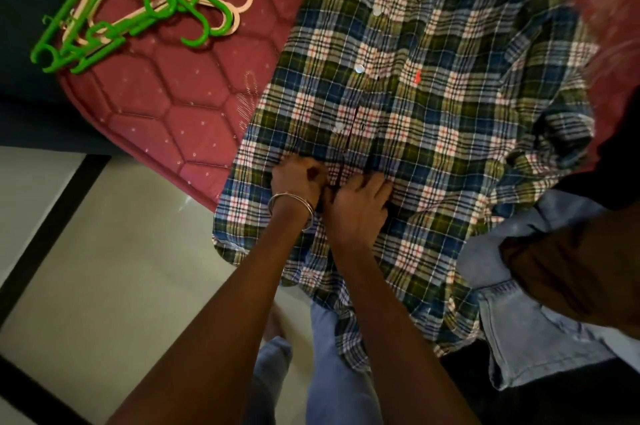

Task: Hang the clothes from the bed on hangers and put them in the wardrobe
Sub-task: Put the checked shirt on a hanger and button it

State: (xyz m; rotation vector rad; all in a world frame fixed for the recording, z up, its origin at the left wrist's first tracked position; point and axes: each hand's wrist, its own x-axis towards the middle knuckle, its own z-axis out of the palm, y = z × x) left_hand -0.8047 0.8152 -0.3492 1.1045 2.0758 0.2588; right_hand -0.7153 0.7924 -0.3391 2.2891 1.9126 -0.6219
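Lying flat on the bed [166,113], the shirt [415,113] hung over its edge. Both hands, left [298,178] and right [358,206], pinched the placket at mid-front, fingers curled. Hangers [145,5] lay well apart, beside denim [530,320].

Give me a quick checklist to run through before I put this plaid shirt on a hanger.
1. Shirt laid flat: ok. The plaid shirt lies spread on the red quilt, hem hanging off the edge.
2. Front placket: cannot tell. The left hand and right hand grip the cloth at the lower placket; whether it is open or buttoned there is hidden.
3. Upper buttons: cannot tell. White buttons show, but fastening is unclear.
4. Hangers ready: ok. The green and cream hangers lie piled at the quilt's far left corner.
5. Hands free for a hanger: not ok, both are on the shirt.
6. Other garments: not ok. The denim garment touches the shirt's right side.
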